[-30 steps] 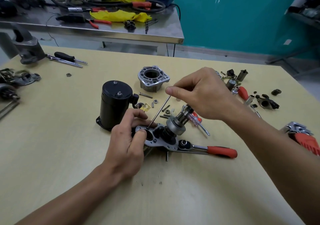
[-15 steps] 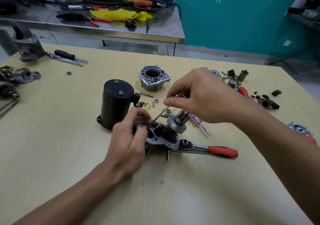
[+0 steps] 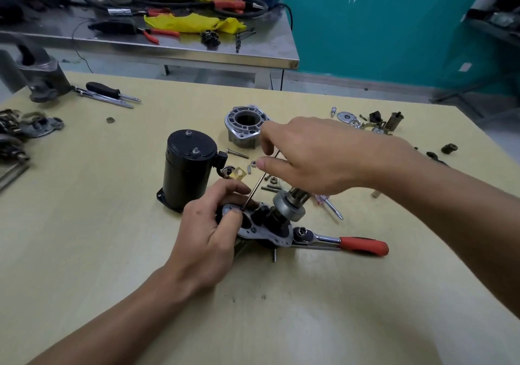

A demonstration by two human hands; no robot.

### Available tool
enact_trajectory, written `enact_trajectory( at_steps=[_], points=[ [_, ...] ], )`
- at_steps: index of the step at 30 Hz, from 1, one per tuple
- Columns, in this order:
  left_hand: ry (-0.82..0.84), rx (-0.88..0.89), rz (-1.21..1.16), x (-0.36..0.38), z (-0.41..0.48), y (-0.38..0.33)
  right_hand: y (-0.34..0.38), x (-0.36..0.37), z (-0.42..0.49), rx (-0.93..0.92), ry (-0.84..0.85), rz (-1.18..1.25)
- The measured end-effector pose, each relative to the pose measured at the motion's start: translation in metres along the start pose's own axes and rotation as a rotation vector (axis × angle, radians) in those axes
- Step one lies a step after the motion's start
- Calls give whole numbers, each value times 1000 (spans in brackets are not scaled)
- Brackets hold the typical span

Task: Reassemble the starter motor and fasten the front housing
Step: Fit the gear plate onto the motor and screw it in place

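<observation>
A grey metal plate (image 3: pixel 267 233) with a pinion gear assembly (image 3: pixel 289 205) standing on it lies mid-table. My left hand (image 3: pixel 209 225) grips the plate's left end. My right hand (image 3: pixel 312 155) pinches the top of a long thin bolt (image 3: pixel 257 186), whose lower tip sits at a hole in the plate. The black motor body (image 3: pixel 188 174) stands upright just left of the plate. The silver front housing (image 3: pixel 244 125) rests behind, partly hidden by my right hand.
A red-handled ratchet (image 3: pixel 342 243) lies right of the plate, a small screwdriver (image 3: pixel 332 207) behind it. Loose nuts, pins and a brass piece (image 3: pixel 239 173) scatter near the motor. More small parts (image 3: pixel 374 122) sit far right, tools (image 3: pixel 112 95) far left, and a steel bench (image 3: pixel 180 52) behind.
My right hand has shifted along the bolt's top and its fingers have spread a little. The bolt's tip stays at the plate's hole. My left hand keeps its grip.
</observation>
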State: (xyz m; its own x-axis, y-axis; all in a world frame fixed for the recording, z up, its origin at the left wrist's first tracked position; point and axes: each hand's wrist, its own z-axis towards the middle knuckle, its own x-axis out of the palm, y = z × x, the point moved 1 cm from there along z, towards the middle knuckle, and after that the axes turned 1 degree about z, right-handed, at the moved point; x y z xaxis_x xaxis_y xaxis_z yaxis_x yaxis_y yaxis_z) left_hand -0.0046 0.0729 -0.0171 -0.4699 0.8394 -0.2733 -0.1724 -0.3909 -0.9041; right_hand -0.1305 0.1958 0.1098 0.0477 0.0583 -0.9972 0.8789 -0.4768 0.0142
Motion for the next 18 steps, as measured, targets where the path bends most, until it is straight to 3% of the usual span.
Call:
enact_trajectory(
  at_steps=[5,10,12,15,18],
  points=[
    [-27,27,-38,2,-7,2,-3,-4,-4,-183,-18,-237],
    [-3,14,-65,2,-6,2,-6,-13,-2,-623,-58,-517],
    [14,9,-68,1,-5,3,-5,-17,-1,-680,-11,-597],
    [30,-5,-86,1,-6,2,2,-19,6,-492,84,-440],
    [32,14,-76,1,-5,2,2,-15,14,-25,455,109]
  ],
)
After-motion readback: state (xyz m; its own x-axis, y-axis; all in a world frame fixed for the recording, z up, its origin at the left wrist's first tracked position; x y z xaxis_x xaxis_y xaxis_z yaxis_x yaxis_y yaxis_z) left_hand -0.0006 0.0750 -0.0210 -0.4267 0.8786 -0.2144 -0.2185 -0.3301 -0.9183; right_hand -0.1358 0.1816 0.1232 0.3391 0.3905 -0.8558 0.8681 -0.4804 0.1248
